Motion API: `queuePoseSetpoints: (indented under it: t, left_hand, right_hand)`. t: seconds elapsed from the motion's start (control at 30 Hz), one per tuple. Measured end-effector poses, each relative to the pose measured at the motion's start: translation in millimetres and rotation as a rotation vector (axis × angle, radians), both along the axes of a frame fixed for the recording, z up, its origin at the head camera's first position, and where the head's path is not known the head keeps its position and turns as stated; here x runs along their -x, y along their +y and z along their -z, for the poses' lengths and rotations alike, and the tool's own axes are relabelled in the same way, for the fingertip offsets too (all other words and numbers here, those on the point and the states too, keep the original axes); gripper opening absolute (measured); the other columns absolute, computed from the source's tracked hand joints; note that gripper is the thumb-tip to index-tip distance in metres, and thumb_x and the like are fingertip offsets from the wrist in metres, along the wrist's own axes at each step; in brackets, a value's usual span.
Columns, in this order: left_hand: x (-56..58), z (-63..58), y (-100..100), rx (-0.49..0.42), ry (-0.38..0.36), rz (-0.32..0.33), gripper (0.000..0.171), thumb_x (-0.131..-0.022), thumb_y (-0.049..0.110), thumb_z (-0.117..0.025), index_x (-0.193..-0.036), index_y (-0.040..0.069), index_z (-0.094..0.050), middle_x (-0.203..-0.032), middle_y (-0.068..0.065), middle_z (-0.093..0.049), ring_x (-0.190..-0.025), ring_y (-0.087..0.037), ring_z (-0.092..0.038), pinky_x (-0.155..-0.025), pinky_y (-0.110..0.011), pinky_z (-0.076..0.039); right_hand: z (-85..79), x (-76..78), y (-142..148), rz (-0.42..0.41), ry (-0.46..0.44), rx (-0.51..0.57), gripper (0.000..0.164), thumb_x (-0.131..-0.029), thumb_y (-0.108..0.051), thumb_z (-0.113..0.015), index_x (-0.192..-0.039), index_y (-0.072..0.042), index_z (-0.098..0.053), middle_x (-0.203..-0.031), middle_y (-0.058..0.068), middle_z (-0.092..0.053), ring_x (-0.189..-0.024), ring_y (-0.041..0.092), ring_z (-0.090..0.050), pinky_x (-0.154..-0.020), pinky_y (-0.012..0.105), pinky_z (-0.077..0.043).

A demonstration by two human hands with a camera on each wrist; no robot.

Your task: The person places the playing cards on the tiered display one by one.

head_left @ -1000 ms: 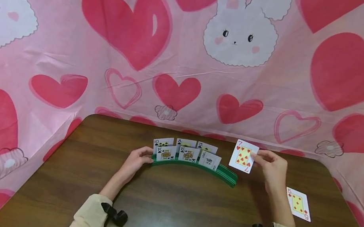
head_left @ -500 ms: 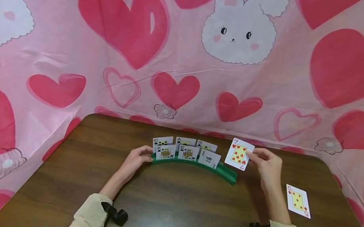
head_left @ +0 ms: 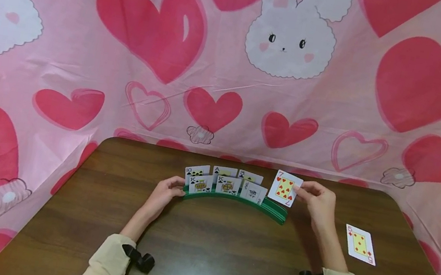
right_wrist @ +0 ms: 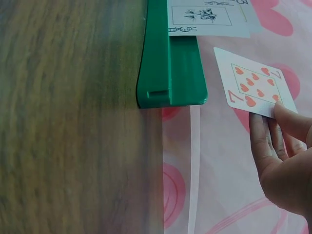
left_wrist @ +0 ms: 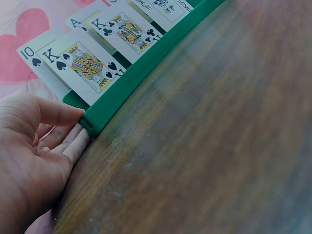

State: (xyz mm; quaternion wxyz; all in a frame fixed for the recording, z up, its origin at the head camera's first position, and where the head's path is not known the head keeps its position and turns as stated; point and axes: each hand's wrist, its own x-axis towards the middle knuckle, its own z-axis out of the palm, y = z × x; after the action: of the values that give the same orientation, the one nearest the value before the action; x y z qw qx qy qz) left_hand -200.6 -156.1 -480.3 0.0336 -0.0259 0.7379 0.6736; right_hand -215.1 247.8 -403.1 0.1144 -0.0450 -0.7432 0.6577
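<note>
My left hand pinches the left end of a curved green card holder, its thumb at the end of the rail. Playing cards stand in two rows in the holder. In front are the king of spades, the king of clubs and a joker. Behind them, partly covered, are the ten of spades, an ace and a three. Between thumb and fingers, my right hand holds the seven of hearts by its right edge, face toward me, over the holder's right end.
The five of diamonds lies face up on the brown wooden table, right of my right forearm. A pink cloth with hearts and rabbits hangs behind the table and along its sides.
My right hand has carried the seven of hearts leftward, to over the card holder's right end, lowering it slightly in the last half second. My left hand keeps its grip on the holder.
</note>
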Motion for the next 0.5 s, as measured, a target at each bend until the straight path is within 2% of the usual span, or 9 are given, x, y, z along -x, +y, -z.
queuePoseSetpoints:
  t: [0.23, 0.37, 0.5]
  left_hand:
    - [-0.7, 0.3, -0.6, 0.000, 0.000, 0.002, 0.028, -0.096, -0.003, -0.058, -0.123, -0.006, -0.065, -0.132, -0.021, -0.063, -0.112, -0.024, -0.062, -0.095, -0.034, -0.044]
    - [-1.0, -0.9, -0.3, -0.003, 0.000, 0.000, 0.028, -0.096, -0.002, -0.059, -0.123, -0.006, -0.066, -0.132, -0.021, -0.064, -0.111, -0.024, -0.062, -0.095, -0.033, -0.044]
    - [-0.9, -0.5, 0.4, 0.002, 0.003, 0.001, 0.028, -0.096, -0.003, -0.059, -0.123, -0.006, -0.066, -0.131, -0.021, -0.064, -0.110, -0.024, -0.062, -0.094, -0.033, -0.044]
  right_hand:
    - [2.7, -0.5, -4.6, -0.014, -0.010, -0.035, 0.020, -0.091, -0.002, -0.078, -0.098, 0.014, -0.069, -0.074, -0.010, -0.069, -0.069, 0.012, -0.069, -0.071, 0.024, -0.058]
    - [4.9, -0.9, -7.5, -0.031, -0.012, -0.047, 0.028, -0.091, -0.003, -0.078, -0.104, 0.019, -0.066, -0.074, -0.010, -0.069, -0.067, 0.010, -0.067, -0.071, 0.024, -0.057]
    - [6.7, -1.2, -9.5, -0.044, -0.012, -0.062, 0.029, -0.091, -0.003, -0.077, -0.104, 0.020, -0.065, -0.074, -0.010, -0.068, -0.067, 0.010, -0.066, -0.070, 0.025, -0.057]
